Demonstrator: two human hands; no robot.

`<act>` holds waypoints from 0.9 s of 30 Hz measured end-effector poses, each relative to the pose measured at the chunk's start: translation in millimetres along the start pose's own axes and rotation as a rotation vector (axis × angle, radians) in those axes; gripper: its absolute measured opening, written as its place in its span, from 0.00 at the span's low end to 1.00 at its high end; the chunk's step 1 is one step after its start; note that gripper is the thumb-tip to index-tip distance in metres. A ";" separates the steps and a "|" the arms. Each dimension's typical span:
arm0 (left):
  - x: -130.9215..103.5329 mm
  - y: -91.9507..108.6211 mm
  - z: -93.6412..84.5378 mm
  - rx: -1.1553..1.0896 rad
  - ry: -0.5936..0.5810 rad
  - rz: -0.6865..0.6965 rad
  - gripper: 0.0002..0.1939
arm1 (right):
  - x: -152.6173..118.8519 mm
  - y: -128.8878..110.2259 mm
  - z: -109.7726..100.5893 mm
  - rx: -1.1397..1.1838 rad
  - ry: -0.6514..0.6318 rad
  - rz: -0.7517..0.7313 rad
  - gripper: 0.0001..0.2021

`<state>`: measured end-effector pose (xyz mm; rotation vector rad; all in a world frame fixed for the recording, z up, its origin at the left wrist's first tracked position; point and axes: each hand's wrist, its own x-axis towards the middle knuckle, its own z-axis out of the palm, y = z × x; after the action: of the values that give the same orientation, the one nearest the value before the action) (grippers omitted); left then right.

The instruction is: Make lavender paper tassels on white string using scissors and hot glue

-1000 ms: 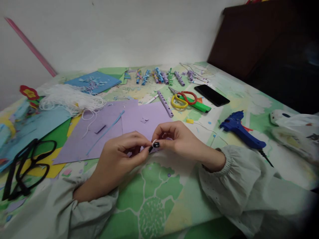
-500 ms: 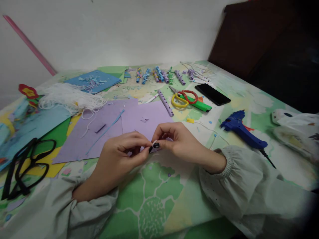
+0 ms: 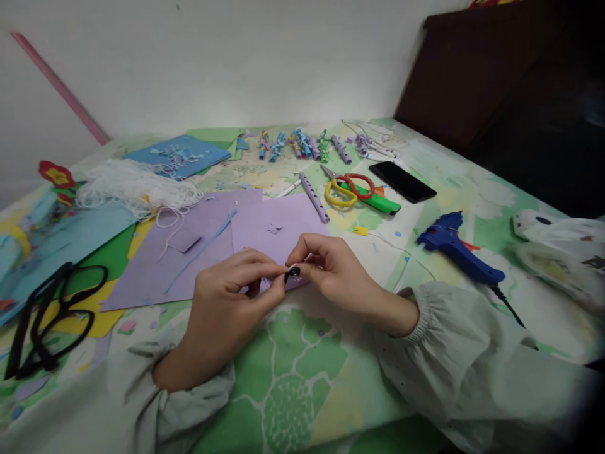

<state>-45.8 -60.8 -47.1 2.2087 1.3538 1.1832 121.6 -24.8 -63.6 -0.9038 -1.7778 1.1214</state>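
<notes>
My left hand (image 3: 231, 290) and my right hand (image 3: 335, 271) meet over the near edge of the purple paper (image 3: 278, 214). Thumb and forefinger of each are pinched together, tip to tip, on a small piece of white string (image 3: 292, 267). Most of it is hidden behind the fingertips and dark thumbnails. Just beyond the right hand lies a purple paper tube with cut slits (image 3: 314, 197). Tiny purple scraps (image 3: 274, 228) rest on the paper, and a thin blue strip (image 3: 201, 251) lies left of them.
Scissors (image 3: 347, 189) on a green-handled item, a black phone (image 3: 403, 181) and a blue glue gun (image 3: 458, 249) are to the right. Black glasses (image 3: 66, 309) and a heap of white string (image 3: 132, 186) are left. Several decorated paper tubes (image 3: 302, 144) line the back.
Both hands stay pinched together. The white loop that stood up by the right thumb now lies lower between the fingertips. The right wrist has shifted slightly left.
</notes>
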 end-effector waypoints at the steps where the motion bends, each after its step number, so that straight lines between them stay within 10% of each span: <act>1: 0.2 -0.5 -0.5 0.002 -0.001 0.002 0.05 | 0.3 0.1 -0.5 0.002 0.003 -0.007 0.06; 27: -1.5 -4.9 -1.0 0.003 -0.012 0.035 0.05 | 0.3 0.9 -2.0 0.023 -0.009 -0.055 0.05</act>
<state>-49.9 -59.7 -50.3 2.2468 1.3182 1.1784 123.4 -23.6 -63.8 -0.8324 -1.7824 1.1102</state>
